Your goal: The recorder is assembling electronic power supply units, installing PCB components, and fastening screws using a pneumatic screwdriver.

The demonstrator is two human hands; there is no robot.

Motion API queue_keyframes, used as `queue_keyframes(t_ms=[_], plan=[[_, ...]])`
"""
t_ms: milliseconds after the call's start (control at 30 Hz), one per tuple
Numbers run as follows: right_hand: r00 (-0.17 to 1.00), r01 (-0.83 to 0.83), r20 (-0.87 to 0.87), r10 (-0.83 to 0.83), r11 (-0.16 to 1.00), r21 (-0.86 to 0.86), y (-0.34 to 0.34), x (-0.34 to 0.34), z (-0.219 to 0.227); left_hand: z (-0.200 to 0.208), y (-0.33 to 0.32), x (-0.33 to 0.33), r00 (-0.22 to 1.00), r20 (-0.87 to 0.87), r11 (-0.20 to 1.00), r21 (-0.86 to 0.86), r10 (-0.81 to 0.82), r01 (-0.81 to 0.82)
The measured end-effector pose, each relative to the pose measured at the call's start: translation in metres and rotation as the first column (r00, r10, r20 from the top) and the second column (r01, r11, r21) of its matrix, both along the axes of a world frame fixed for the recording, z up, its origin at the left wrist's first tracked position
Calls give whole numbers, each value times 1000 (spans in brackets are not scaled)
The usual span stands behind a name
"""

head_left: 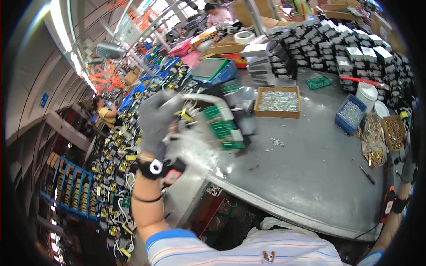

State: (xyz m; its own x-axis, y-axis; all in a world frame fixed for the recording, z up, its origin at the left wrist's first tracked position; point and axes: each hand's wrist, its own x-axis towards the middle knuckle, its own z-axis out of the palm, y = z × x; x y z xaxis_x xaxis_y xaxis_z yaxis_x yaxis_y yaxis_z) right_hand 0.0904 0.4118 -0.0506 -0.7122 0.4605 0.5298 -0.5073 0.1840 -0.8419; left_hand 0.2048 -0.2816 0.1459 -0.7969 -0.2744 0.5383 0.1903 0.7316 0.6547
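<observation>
Striped shirt (235,252), gloved left hand (157,119), grip too blurred to tell, green boards (222,128) rightward.

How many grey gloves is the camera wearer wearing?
2: one on the left hand, near blurred green boards; one on the right hand, by the far right edge.

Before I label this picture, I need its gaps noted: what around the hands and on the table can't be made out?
Head view, left hand: motion blur hides exactly what its fingers touch.
Head view, green circuit boards: motion blur smears their small parts.
Head view, right hand: small at the dark rim, so whether it holds anything is unclear.
Head view, metal pieces in the cardboard tray: too small to tell their shape.
</observation>
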Motion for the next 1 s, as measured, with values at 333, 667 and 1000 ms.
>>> queue_keyframes(t_ms=[333, 667, 1000], plan=[[998, -61, -5, 61, 994, 94, -106, 20, 51, -225, -237, 69, 799, -317, 536, -609, 512, -585], [920, -17, 340, -192, 850, 526, -127, 56, 51, -166, -141, -29, 846, 205, 676, -703, 491, -222], [850, 111, 233, -472, 593, 798, -38, 180, 54, -87, 148, -117, 575, 391, 228, -649, -719, 726]])
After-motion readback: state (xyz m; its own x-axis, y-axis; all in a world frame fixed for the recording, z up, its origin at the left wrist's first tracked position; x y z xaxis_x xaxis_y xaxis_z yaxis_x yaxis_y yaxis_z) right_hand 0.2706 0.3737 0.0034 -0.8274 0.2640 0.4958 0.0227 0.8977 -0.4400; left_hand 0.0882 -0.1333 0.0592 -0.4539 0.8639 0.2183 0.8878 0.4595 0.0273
